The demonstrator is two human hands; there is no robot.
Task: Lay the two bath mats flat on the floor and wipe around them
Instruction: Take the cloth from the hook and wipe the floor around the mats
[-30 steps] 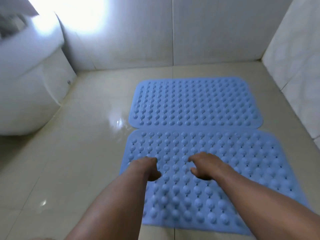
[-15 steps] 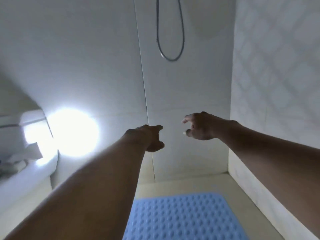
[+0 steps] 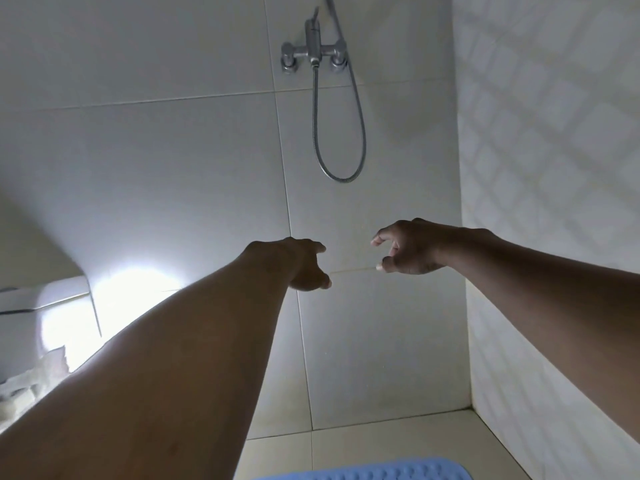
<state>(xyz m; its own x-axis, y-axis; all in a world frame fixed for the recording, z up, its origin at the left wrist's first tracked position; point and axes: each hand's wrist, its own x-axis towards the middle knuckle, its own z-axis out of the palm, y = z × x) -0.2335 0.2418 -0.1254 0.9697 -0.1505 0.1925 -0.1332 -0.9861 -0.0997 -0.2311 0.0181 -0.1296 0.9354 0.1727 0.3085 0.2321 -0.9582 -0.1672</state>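
Only the far edge of one blue studded bath mat (image 3: pixel 349 474) shows, lying flat on the beige floor at the bottom of the head view. The second mat is out of sight below the frame. My left hand (image 3: pixel 301 263) is stretched out in the air in front of the white tiled back wall, fingers loosely curled and holding nothing. My right hand (image 3: pixel 410 247) hovers beside it at the same height, thumb and fingers apart and empty. Both hands are well above the mat.
A chrome shower mixer (image 3: pixel 313 51) with a looping hose (image 3: pixel 341 133) hangs on the back wall. A patterned tiled wall (image 3: pixel 554 168) closes the right side. A white toilet (image 3: pixel 41 313) with a bright glare stands at the left.
The view has tilted up from the floor to the wall. Both mats filled the view a second ago; now only one edge shows. Both hands lifted off the near mat into the air.
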